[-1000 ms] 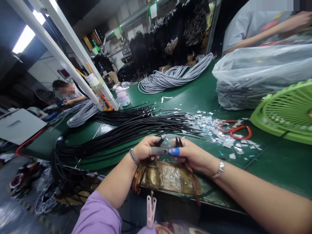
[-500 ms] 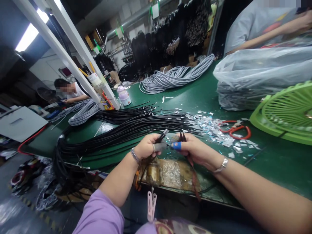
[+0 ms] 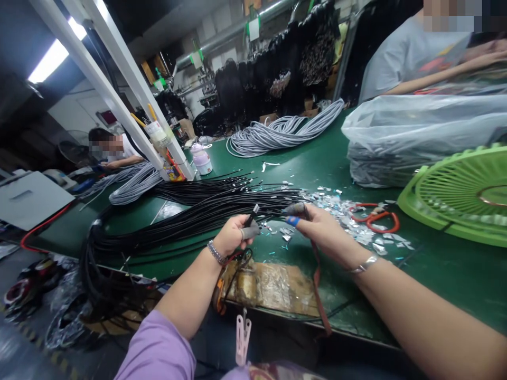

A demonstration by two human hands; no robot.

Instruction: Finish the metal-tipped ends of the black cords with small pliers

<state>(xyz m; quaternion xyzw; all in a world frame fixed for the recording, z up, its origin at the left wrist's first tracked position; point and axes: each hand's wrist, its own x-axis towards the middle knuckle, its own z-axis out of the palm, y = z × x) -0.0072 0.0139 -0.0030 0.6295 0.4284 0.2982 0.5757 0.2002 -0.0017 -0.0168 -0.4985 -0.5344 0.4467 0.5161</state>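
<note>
1. Pinching one black cable end [image 3: 251, 215], the left hand [image 3: 233, 236] has its grip clenched on it just above the tabletop [image 3: 455, 274]; the right hand [image 3: 317, 227] closes on cable tips at the black bundle [image 3: 190, 216].
2. That thin end could slip from the taped fingers [image 3: 250, 231], or the right hand could draw out several strands at once, since they lie packed tight together.
3. Foil scraps [image 3: 344, 211] litter the surface near the right hand; red scissors [image 3: 374, 219] lie among them.
4. A green fan [image 3: 459, 195] and a plastic bag [image 3: 415, 132] crowd the right side; grey cable coils [image 3: 277, 132] lie well beyond.

Single head-worn view, forward and down, close over the green table [image 3: 325, 158].
</note>
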